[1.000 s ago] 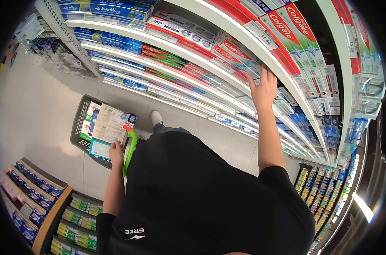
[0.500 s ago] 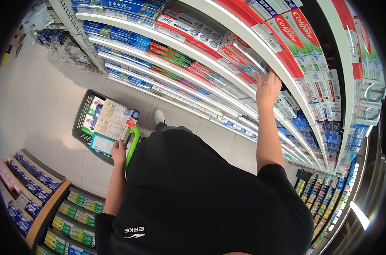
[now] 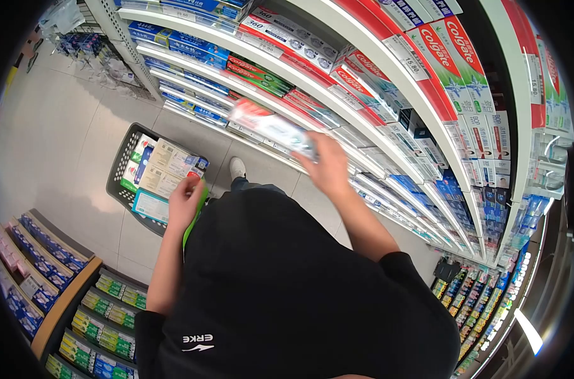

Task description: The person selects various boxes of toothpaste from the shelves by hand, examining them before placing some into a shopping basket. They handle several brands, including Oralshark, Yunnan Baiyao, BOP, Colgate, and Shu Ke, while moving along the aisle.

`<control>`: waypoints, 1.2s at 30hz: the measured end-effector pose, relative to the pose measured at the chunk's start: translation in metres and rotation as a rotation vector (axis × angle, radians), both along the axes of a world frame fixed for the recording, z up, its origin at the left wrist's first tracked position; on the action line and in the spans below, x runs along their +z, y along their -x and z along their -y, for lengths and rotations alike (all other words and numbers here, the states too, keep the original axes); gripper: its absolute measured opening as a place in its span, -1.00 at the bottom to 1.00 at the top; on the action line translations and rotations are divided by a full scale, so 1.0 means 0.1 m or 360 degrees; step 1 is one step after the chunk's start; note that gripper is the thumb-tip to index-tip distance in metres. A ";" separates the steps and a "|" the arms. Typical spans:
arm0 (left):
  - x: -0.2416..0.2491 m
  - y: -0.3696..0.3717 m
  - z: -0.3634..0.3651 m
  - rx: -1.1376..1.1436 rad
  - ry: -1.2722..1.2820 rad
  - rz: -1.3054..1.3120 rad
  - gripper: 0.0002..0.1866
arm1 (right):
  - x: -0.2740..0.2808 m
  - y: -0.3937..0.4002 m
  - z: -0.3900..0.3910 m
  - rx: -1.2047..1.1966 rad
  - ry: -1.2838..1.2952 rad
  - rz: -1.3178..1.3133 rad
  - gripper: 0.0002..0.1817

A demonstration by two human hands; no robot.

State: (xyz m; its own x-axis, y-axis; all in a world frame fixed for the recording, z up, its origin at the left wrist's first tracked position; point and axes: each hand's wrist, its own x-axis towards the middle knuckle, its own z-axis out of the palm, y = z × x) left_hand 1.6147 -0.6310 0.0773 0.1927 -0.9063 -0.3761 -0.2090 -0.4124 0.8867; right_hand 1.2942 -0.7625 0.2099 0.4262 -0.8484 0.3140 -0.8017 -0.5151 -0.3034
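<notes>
My right hand (image 3: 327, 165) grips one end of a toothpaste box (image 3: 268, 129), red, white and blue-green, smeared by motion. The box is held in the air in front of the lower shelves, apart from them. My left hand (image 3: 184, 201) is curled closed at the near side of the shopping basket (image 3: 117, 179). Beneath the left wrist shows the basket's green handle (image 3: 187, 232); whether the fingers hold anything is hidden. Inside the basket lie tan printed boxes (image 3: 164, 167), a light-blue pack (image 3: 150, 206) and green-and-white packs (image 3: 131, 174).
Tall shelves (image 3: 337, 95) of toothpaste boxes run along the front and right. Colgate boxes (image 3: 454, 57) stand on an upper shelf. Behind left is a low display rack (image 3: 103, 309) of green and yellow packs. My shoe (image 3: 237, 168) rests on the tiled floor (image 3: 72, 151).
My right hand has come away from the shelf, moving left with a toothpaste box in it. My left hand has shifted slightly up and right over the basket's near side.
</notes>
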 end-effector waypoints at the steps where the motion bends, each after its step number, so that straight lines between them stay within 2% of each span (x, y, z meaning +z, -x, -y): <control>1: 0.18 0.07 0.12 -0.0178 -0.0020 -0.0027 -0.60 | -0.09 -0.19 0.02 0.0112 -0.0060 0.0003 -0.46; 3: 0.29 0.18 0.27 -0.0424 0.0080 -0.0179 -0.44 | -0.21 -0.57 0.00 0.0295 -0.0146 0.0056 -0.50; 5: 0.54 0.33 0.40 -0.0228 -0.0021 -0.0784 -0.33 | -0.29 -0.90 -0.06 0.0393 -0.0307 0.0085 -0.48; 8: 0.29 0.39 0.51 0.0221 -0.0018 -0.1232 -0.31 | -0.27 -1.26 -0.09 0.0453 -0.0457 0.0003 -0.44; 9: 0.39 0.42 0.51 0.0381 0.0121 -0.1385 -0.36 | -0.31 -1.37 -0.11 0.0460 -0.0501 -0.0043 -0.42; 10: 0.30 0.37 0.51 0.0431 0.0153 -0.1410 -0.39 | -0.40 -1.42 -0.08 0.0515 -0.0599 0.0002 -0.34; 11: 0.13 0.29 0.47 0.0523 0.0063 -0.1317 -0.45 | -0.39 -1.44 -0.05 0.0599 -0.0681 -0.0133 -0.21; 13: 0.10 0.13 0.40 0.0713 0.0007 -0.1144 -0.45 | -0.45 -1.40 -0.06 0.0542 -0.0377 -0.0172 -0.15; 15: -0.04 -0.13 0.27 0.0867 -0.0231 -0.1077 -0.43 | -0.48 -1.21 0.03 0.0458 -0.0599 -0.0299 -0.07; 16: -0.14 -0.27 0.19 0.0938 -0.0349 -0.1052 -0.43 | -0.56 -1.04 0.05 0.0434 -0.0635 -0.0340 -0.09; 19: -0.82 -0.73 -0.16 0.0783 -0.0661 -0.1060 -0.40 | -0.91 -0.45 0.05 0.0344 -0.0674 -0.0553 -0.22; 20: -1.03 -0.82 -0.27 0.0754 -0.0711 -0.1070 -0.40 | -0.96 -0.30 0.01 0.0239 -0.0847 -0.0683 -0.25; 23: -1.09 -0.90 -0.36 0.0869 -0.0960 -0.1066 -0.46 | -1.26 0.23 -0.15 0.0069 -0.1137 -0.0942 -0.32; 24: -1.19 -0.88 -0.37 0.0990 -0.0950 -0.1229 -0.55 | -1.33 0.34 -0.20 0.0046 -0.1233 -0.1036 -0.34; 26: -1.72 -0.90 -0.39 0.1102 -0.0952 -0.1279 -0.60 | -1.44 0.55 -0.30 -0.0007 -0.1423 -0.1223 -0.38; 27: -1.87 -0.92 -0.39 0.1155 -0.0954 -0.1303 -0.63 | -1.52 0.67 -0.37 -0.0025 -0.1468 -0.1146 -0.39; 28: -1.67 -0.80 -0.32 0.1228 -0.0922 -0.1302 -0.65 | -1.61 0.81 -0.45 -0.0044 -0.1512 -0.1070 -0.41; 31: -1.82 -0.64 -0.20 0.1291 -0.1015 -0.1461 -0.62 | -1.72 1.11 -0.71 -0.0155 -0.1623 -0.0908 -0.44; 33: -1.88 -0.60 -0.14 0.1164 -0.1045 -0.1502 -0.57 | -1.72 1.29 -0.90 -0.0241 -0.1692 -0.0822 -0.45; 36: -1.64 -0.48 0.03 0.1005 -0.1187 -0.1336 -0.48 | -1.68 1.56 -1.25 -0.0331 -0.1747 -0.0692 -0.49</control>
